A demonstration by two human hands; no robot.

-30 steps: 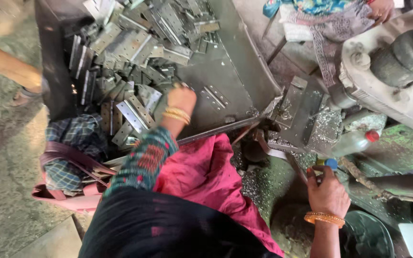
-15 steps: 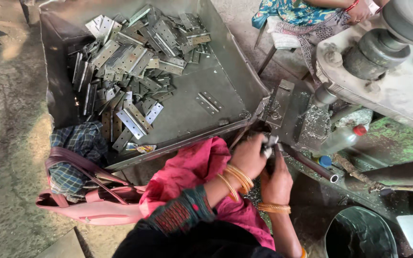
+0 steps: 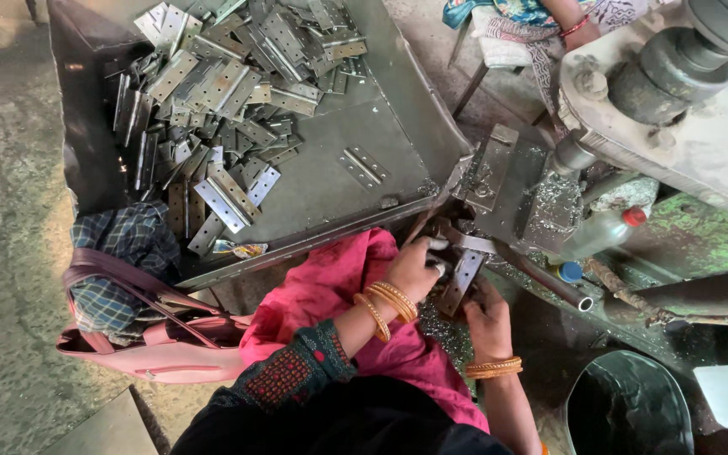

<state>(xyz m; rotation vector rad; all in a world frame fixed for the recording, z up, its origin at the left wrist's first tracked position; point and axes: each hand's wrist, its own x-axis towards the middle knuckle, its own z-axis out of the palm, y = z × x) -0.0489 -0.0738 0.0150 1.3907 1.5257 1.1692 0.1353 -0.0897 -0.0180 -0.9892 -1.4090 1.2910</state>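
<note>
below the tray of hinges, left hand and right hand grip one hinge plate, seating it at the machine; needs careful alignment.

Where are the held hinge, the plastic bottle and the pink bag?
Hinge [image 3: 463, 278]: head view, middle of its flat leaf.
Bottle [image 3: 597, 231]: head view, middle of its clear body.
Bag [image 3: 162, 354]: head view, its pink side.

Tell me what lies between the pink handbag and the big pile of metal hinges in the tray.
In the head view, a blue checked cloth lies between the pink handbag and the hinge pile, beside the grey metal tray's front corner.
</note>
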